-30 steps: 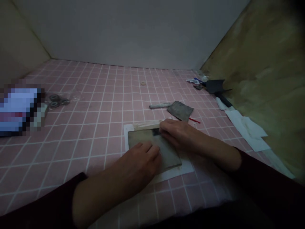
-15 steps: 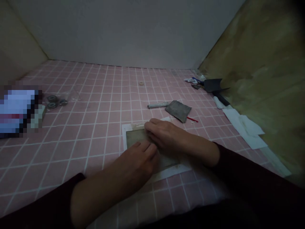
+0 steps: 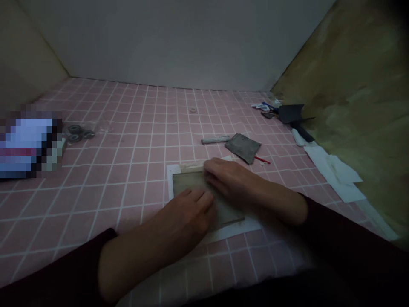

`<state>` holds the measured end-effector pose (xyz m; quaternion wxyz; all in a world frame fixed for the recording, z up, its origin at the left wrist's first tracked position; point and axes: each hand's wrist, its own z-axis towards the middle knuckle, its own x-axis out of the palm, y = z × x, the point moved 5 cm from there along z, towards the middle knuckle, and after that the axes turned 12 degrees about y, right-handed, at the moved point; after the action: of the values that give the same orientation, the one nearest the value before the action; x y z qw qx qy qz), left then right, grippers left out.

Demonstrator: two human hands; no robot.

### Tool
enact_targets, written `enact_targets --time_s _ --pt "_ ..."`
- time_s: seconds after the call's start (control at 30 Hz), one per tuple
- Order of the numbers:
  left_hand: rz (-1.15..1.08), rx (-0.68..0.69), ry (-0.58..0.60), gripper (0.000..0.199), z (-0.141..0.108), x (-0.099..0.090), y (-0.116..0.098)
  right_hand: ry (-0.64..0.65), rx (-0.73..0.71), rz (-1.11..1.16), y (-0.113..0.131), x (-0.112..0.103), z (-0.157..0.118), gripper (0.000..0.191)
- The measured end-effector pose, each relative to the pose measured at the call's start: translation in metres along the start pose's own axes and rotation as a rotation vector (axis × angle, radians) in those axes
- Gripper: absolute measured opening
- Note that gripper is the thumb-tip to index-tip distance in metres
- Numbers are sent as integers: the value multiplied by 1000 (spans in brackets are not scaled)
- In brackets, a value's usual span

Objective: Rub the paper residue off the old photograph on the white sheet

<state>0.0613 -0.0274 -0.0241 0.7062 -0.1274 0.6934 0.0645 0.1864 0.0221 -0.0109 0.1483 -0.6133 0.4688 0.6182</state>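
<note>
A flat grey-green sheet (image 3: 187, 182) lies on white paper (image 3: 246, 227) in front of me. Over its near middle, my left hand (image 3: 193, 213) is closed, fingers curled down and their tips hidden. My right hand (image 3: 228, 177) is closed too, above the sheet's far edge, with its fingers bent inward. Whatever either hand pinches is too small or too hidden to name. Along the paper's far edge runs a pale strip (image 3: 191, 167), partly behind my right hand.
Beyond the paper lie a grey square cloth (image 3: 243, 148), a grey tube (image 3: 214, 140) and a red stick (image 3: 262, 160). Rolls (image 3: 75, 132) and a blurred screen (image 3: 28, 145) are at left. At right are a black scoop (image 3: 291, 114) and white papers (image 3: 335, 170).
My right hand has shifted slightly right, away from my left hand, over the sheet. The whole view has moved a little, so everything appears slightly farther right.
</note>
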Motion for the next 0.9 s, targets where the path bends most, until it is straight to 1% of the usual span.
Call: enact_targets --time_s 0.07,0.13,0.27,0.33,0.4,0.5,0.57,0.67,0.73,0.83,0.9 --pt "-1 17 15 19 0 1 -1 -5 27 -21 -6 -4 -6 13" --pt "4 10 22 18 0 2 0 3 31 -27 -5 -5 -7 13" --pt "17 -17 -19 21 0 1 1 10 -43 -1 5 1 5 11" --pt "3 -14 -22 21 0 1 2 -13 -73 6 4 1 4 11" --pt "-18 -5 10 18 0 3 1 -33 -51 -2 -3 -1 -2 13" --pt "-29 12 28 16 0 3 0 -14 20 -35 -11 -3 -9 14" --pt "-22 7 11 16 0 3 0 -4 20 -47 -7 -1 -6 13" --pt "-26 -15 -2 16 0 2 1 8 -36 -20 3 3 1 12" --pt "-39 -13 6 15 0 2 2 15 -31 -17 1 3 -1 12" --pt "-44 1 15 15 0 1 1 8 47 -71 -10 -1 -12 13" --pt "-38 5 15 16 0 2 1 11 81 -91 -12 -2 -14 12"
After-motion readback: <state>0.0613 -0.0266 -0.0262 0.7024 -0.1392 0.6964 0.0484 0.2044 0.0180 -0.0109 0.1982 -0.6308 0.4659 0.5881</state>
